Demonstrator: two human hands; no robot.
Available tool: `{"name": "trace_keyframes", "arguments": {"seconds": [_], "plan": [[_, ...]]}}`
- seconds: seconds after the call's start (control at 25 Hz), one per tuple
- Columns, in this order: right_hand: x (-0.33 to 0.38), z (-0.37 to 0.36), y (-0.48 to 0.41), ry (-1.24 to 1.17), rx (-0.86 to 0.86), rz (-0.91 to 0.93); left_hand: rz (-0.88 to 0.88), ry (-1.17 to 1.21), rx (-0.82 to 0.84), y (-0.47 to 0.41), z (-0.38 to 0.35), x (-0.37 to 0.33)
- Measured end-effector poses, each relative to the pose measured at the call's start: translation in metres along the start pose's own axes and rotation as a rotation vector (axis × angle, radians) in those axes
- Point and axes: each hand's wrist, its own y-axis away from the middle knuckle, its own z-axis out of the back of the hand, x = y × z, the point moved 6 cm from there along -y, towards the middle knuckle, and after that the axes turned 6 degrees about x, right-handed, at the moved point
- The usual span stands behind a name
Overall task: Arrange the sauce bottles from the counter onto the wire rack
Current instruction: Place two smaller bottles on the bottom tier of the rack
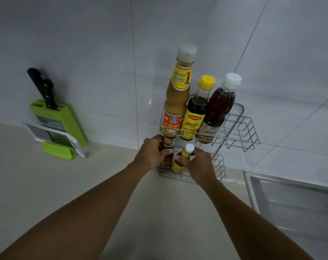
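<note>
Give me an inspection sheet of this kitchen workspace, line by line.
Surface: beige counter, bare in front of the rack.
Job's things: wire rack on the tiled wall; upper shelf holds tall tan bottle, yellow-capped bottle and white-capped brown bottle; lower shelf holds red sauce bottle and small yellow-label bottle.
Clutter: green knife block with a black-handled knife, and a grater leaning on it.
Hands: left hand wraps the red sauce bottle; right hand grips the small yellow-label bottle.
Cables: nothing seen.
Surroundings: white wall tiles; steel sink at right.
</note>
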Motion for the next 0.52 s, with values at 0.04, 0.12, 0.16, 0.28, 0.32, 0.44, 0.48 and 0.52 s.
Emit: {"name": "trace_keyframes", "arguments": {"seconds": [0.04,0.12,0.16,0.28,0.32,0.44,0.48,0.52], "plan": [[0.003,-0.002,-0.001,0.007,0.013,0.004,-0.006,-0.022,-0.030,0.004,0.000,0.001],[0.006,-0.006,-0.002,0.028,0.031,0.002,-0.027,-0.053,-0.091,0.012,0.000,0.002],[0.008,-0.006,-0.003,0.044,0.041,0.004,-0.034,-0.058,-0.113,0.014,-0.001,0.002],[0.010,-0.005,-0.007,0.084,0.103,0.005,-0.035,-0.044,-0.129,0.016,-0.001,0.004],[0.010,-0.004,-0.008,0.097,0.132,0.006,-0.037,-0.029,-0.120,0.016,-0.001,0.004],[0.008,-0.004,-0.009,0.127,0.201,-0.003,-0.053,0.020,-0.082,0.016,-0.003,0.004],[0.006,-0.004,-0.010,0.140,0.213,-0.018,-0.058,0.033,-0.070,0.016,-0.003,0.004],[0.005,-0.005,-0.011,0.157,0.218,-0.035,-0.064,0.041,-0.058,0.016,-0.003,0.003]]}}
